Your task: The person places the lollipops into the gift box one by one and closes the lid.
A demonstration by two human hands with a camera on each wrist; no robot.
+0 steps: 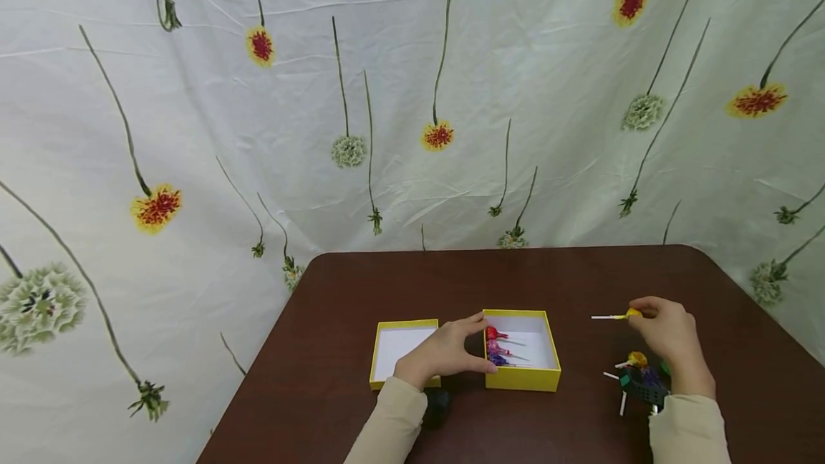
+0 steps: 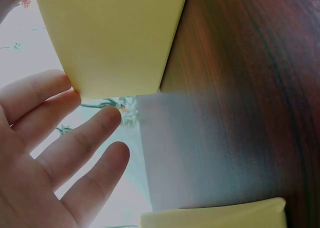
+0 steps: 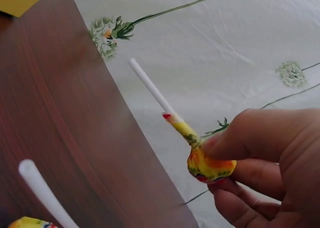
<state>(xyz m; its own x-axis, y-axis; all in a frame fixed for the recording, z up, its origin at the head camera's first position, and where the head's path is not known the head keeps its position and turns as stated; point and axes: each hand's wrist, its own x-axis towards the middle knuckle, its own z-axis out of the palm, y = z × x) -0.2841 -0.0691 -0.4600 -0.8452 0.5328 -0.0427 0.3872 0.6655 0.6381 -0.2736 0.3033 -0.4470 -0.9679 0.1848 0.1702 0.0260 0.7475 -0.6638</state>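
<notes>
My right hand (image 1: 670, 335) pinches a yellow-wrapped lollipop (image 3: 210, 165) by its candy end above the table's right side. Its white stick points left in the head view. With thumb and fingers spread across its left side, my left hand (image 1: 446, 349) holds an open yellow box (image 1: 523, 379). Inside, a red lollipop (image 1: 493, 333), a pink lollipop (image 1: 495, 347) and a purple lollipop (image 1: 498, 360) lie along the left wall, sticks pointing right. Below the right hand is a dark basket (image 1: 638, 387) of lollipops, partly hidden by the wrist.
A yellow-edged box lid (image 1: 394, 346), white inside, lies left of the box, partly behind the left hand. A dark round object (image 1: 437, 405) sits by the left sleeve. The brown table (image 1: 399, 281) meets a flower-print cloth (image 1: 399, 185) behind.
</notes>
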